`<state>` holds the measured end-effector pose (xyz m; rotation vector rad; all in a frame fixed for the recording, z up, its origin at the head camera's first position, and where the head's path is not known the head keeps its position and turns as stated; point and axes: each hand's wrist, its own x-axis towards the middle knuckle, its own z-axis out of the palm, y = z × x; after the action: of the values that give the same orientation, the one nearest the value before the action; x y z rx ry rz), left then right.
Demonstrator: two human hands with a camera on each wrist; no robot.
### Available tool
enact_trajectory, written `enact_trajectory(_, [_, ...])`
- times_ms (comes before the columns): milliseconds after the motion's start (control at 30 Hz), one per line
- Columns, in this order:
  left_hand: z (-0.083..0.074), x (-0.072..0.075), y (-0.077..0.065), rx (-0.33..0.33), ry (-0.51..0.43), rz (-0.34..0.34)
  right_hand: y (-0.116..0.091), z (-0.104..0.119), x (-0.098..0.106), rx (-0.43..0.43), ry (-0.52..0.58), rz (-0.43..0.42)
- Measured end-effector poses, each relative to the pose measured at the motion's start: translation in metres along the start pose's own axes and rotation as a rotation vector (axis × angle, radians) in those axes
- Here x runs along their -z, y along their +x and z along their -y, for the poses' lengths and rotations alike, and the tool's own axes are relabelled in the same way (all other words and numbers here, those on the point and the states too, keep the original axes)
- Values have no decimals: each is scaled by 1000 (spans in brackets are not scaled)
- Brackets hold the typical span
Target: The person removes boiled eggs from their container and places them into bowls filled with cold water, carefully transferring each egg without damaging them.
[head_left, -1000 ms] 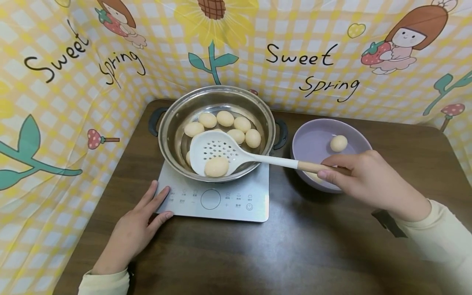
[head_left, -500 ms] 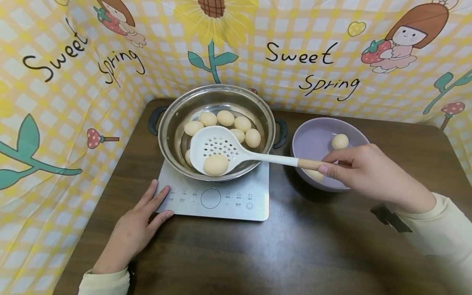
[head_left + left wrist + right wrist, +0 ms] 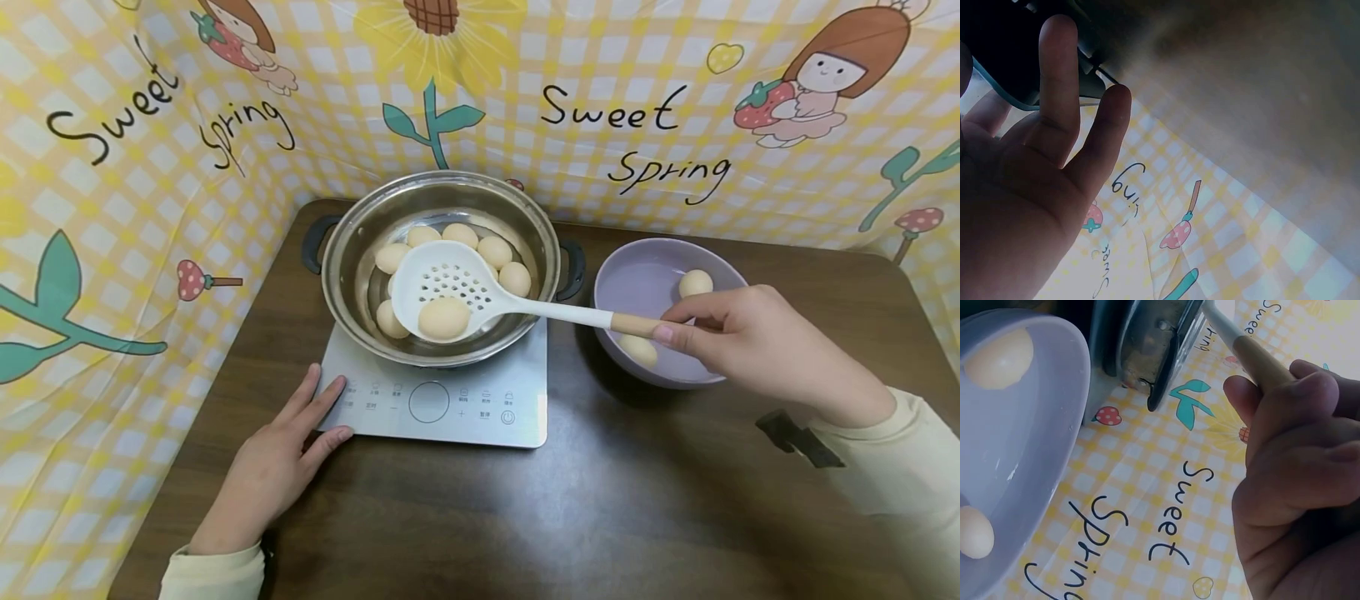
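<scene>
Egg (image 3: 444, 318), probably slippery and fragile, is riding at six o'clock on the slotted spoon (image 3: 438, 282) over the pot (image 3: 465, 204), the right hand (image 3: 757, 350) pinching the wooden handle (image 3: 633, 324), presumably the safest hold, while the spread left hand (image 3: 281, 450) is touching the cooktop (image 3: 428, 403).

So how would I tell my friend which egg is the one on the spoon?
Find the big metal pot on the white cooker. Across its opening reaches a white spoon with little holes. Your egg lies alone on that spoon; the other eggs in view lie in the pot or the purple bowl.
</scene>
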<state>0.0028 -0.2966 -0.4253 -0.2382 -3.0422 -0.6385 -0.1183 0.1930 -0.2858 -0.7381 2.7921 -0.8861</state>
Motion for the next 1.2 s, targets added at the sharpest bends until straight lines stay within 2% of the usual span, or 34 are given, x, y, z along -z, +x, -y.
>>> enact_trajectory(300, [-1,0,-1,32,-4,34,-3,-3,12,-50,3,14])
enact_trajectory(467, [-3,1,1,33,1,37,-13,-9,24,-204,42,25])
enact_trajectory(567, [-4,2,2,33,4,44,-21,-15,32,-252,55,30])
enact_trajectory(800, [-3,2,2,44,9,68,-38,-35,47,-279,92,3])
enact_trajectory(1067, [-3,2,2,32,9,47,-50,-49,56,-308,131,-48])
enact_trajectory(1200, [-3,1,2,25,7,28,-59,-57,59,-358,138,-78])
